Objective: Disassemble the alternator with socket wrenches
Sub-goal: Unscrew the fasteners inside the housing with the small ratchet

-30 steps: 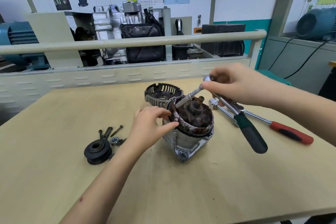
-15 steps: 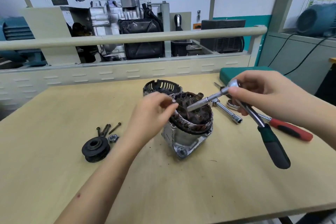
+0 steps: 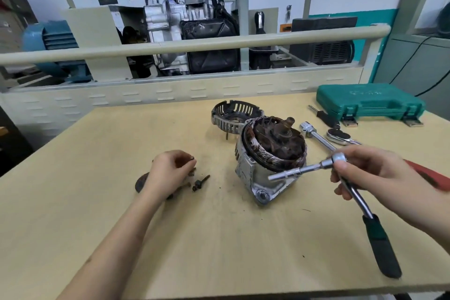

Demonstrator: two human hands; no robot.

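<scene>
The opened alternator stands on the wooden table, its copper windings and rusty rotor exposed. Behind it lies the removed slotted end cover. My right hand grips the head of a ratchet socket wrench with a long extension; the extension tip hangs in front of the alternator housing, off the bolts. My left hand hovers over the loose bolts and the black pulley to the left, fingers curled, apparently pinching a small dark fastener.
A green tool case sits at the table's back right. A second ratchet head, a socket extension bar and a red-handled tool lie right of the alternator. A rail and engine display stand behind the table.
My left hand left the alternator and moved left, down to the pile of bolts. My right hand pulled the wrench out of the alternator and lowered it to the front right.
</scene>
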